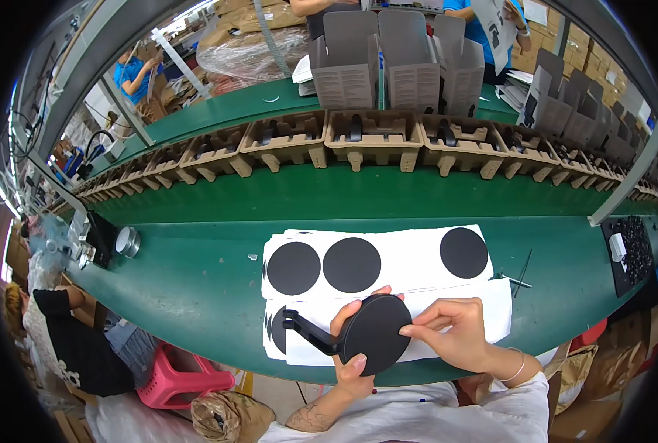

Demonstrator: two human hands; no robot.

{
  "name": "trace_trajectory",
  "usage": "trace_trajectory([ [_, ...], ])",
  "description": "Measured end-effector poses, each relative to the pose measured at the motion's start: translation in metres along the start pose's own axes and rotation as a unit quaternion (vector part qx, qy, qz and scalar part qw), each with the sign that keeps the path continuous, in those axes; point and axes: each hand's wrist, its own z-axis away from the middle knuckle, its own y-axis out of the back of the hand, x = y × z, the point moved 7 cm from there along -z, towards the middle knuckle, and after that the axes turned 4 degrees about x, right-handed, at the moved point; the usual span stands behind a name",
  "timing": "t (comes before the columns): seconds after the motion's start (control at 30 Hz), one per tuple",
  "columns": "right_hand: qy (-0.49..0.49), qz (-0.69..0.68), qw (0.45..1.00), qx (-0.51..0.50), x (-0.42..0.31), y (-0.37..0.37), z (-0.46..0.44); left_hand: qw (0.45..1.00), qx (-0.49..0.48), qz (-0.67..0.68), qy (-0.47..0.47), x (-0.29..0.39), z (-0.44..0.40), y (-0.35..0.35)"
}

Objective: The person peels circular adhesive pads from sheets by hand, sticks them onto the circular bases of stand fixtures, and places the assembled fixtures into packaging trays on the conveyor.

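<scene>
My left hand (352, 376) holds a black stand (377, 336) from below and behind, its round disc tilted up towards me. A hinged black arm (310, 331) sticks out from the disc to the left. My right hand (450, 336) is closed, with thumb and forefinger pinched at the disc's right rim. Whether a thin layer lies between those fingertips is too small to tell. Beneath my hands lie white sheets (410, 238) with round black stickers (352, 265). One more sticker (463, 252) sits at the right, and a bare white gap separates it from the others.
Brown moulded trays (373, 151) holding black parts line the raised ledge behind the green table (196, 258). Grey boxes (343, 85) stand beyond. A round metal tin (127, 241) is at left, a dark tray of small parts (630, 255) at right. Other people work nearby.
</scene>
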Motion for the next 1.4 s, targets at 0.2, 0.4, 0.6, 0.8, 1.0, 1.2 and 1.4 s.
trace_trajectory([
  [0.2,0.295,0.226,0.921,0.116,-0.028,0.005,0.003,0.992,0.064,0.099,0.051,0.006,0.000,0.009],
  [0.4,0.516,0.288,0.807,0.008,-0.053,-0.049,0.036,0.993,0.090,0.082,0.007,0.013,-0.004,0.009],
  [0.6,0.516,0.210,0.829,0.052,-0.056,-0.034,0.026,0.998,-0.016,0.037,-0.056,0.004,-0.008,0.019],
  [0.8,0.207,0.023,0.971,0.115,-0.031,-0.009,-0.048,0.993,-0.042,0.068,0.090,-0.017,-0.024,0.023],
  [1.0,0.156,0.209,0.924,0.281,0.014,0.069,-0.220,0.969,-0.052,-0.239,0.024,0.037,-0.009,0.030],
  [1.2,-0.046,0.343,0.888,0.304,0.095,0.108,-0.327,0.899,-0.093,-0.376,-0.207,0.099,0.002,0.040],
  [1.4,0.025,0.487,0.837,0.247,0.105,0.067,-0.330,0.767,-0.249,-0.504,-0.309,0.132,-0.012,-0.033],
])
